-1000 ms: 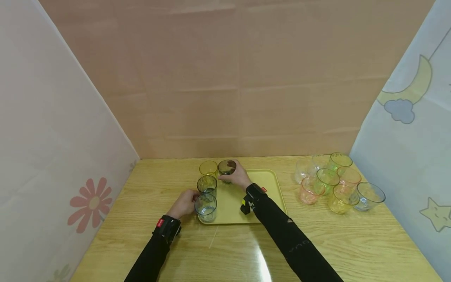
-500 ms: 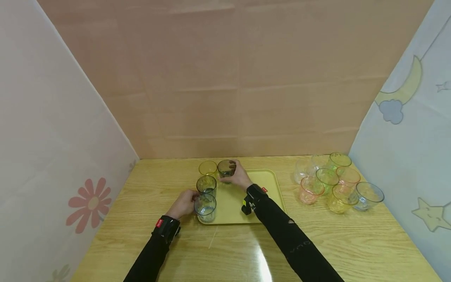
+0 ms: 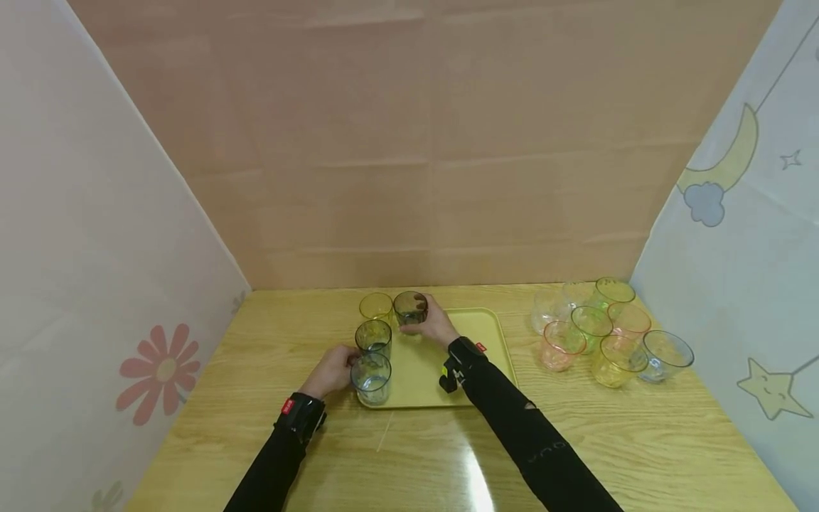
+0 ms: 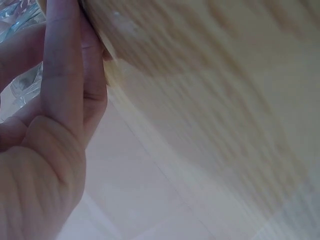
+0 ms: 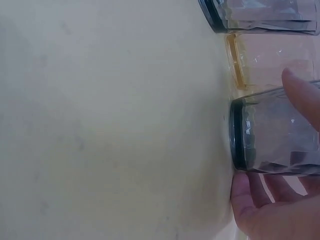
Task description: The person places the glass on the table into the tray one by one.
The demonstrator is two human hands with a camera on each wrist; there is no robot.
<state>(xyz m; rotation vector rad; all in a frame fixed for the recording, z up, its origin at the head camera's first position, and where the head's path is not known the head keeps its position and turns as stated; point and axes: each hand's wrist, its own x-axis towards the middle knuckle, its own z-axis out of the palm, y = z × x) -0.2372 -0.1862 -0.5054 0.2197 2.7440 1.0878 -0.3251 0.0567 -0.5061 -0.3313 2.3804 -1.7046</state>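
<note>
One dark glass (image 3: 407,314) is in your right hand (image 3: 435,323), at the back of the tray (image 3: 416,377) near its left end. You have it clamped, thumb across the side facing you and fingers round its right. The key relation looks to be the one with the yellow glass (image 3: 376,304) just to its left: seen from the head, their rims almost meet, so there seems little room that way.

From your right hand, the dark glass lies left and slightly farther off. That hand is clearly the nearer; your left hand (image 3: 335,370) is at the tray's left edge, closer to you, beside the second dark glass (image 3: 373,336) and the blue glass (image 3: 370,377). You cannot tell whether its fingers pinch, press or merely rest, since their tips are hidden.

The dark glass stands about upright, mouth up and base down, its long axis close to vertical. Your right wrist view shows the base against the tray or just above it; you cannot tell which. Being round, with no handle in sight, it points no way sideways.

Down your left, yellow, second dark and blue run from back to front. Well apart on your right, a group of glasses (image 3: 591,331) stands on the surface (image 3: 409,462).
</note>
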